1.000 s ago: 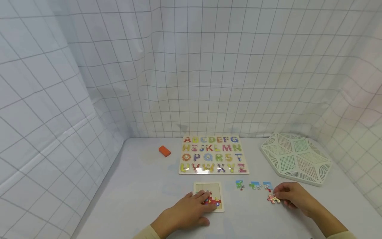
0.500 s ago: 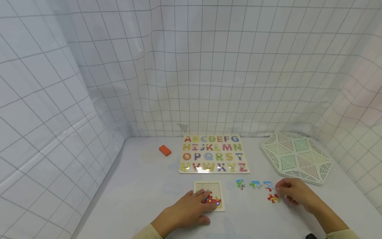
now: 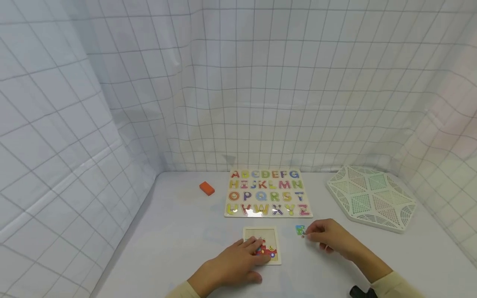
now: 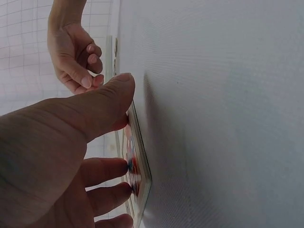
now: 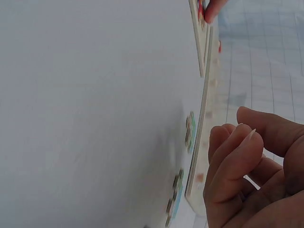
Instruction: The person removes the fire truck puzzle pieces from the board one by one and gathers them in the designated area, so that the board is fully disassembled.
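Observation:
My left hand (image 3: pixel 238 261) rests on a small framed jigsaw puzzle (image 3: pixel 276 238) showing a red vehicle. In the left wrist view, its fingertips press on the picture side of the puzzle frame (image 4: pixel 137 142). My right hand (image 3: pixel 329 236) hovers at a blue-and-green puzzle piece (image 3: pixel 299 229), fingertips right at its edge. From the right wrist, the fingers of my right hand (image 5: pixel 247 166) appear loosely bent with nothing between them. Two puzzle pieces lie flat below that hand, a nearer piece (image 5: pixel 175 197) and a farther piece (image 5: pixel 190 132). In the head view the hand and forearm hide the other pieces.
Behind the puzzle lies an alphabet board (image 3: pixel 268 193) with coloured letters. An orange block (image 3: pixel 206 188) sits to its left. A white hexagonal perforated board (image 3: pixel 372 198) lies at the right. Gridded white cloth (image 3: pixel 275 103) hangs around the table. A dark object (image 3: pixel 361 292) shows near the right sleeve.
My right hand has moved left, from the red-and-yellow piece at the right to the leftmost blue-and-green piece. The left hand stays on the puzzle.

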Demonstrator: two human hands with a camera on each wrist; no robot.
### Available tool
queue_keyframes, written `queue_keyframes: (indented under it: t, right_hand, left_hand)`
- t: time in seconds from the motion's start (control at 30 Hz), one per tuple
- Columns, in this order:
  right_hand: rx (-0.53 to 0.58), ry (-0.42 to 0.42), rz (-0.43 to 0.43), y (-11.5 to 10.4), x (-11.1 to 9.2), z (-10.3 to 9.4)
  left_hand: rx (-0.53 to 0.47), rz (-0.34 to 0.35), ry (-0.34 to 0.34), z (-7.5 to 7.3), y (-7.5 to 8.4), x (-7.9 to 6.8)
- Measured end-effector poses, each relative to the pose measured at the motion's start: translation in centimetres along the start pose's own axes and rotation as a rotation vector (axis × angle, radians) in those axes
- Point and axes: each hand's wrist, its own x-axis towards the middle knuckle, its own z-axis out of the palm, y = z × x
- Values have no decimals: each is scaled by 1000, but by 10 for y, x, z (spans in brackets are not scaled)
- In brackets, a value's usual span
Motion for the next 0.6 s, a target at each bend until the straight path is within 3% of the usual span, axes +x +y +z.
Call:
queue_keyframes:
  t: [0.27,0.6]
  right_hand:
    - [32,-82,-81,-24,24,40]
    - [95,-185,-84,-43,36,81]
  left_hand:
    - [3,-59,-12,-4,0,-4]
    - [48,-41,37,-2,-2,-11]
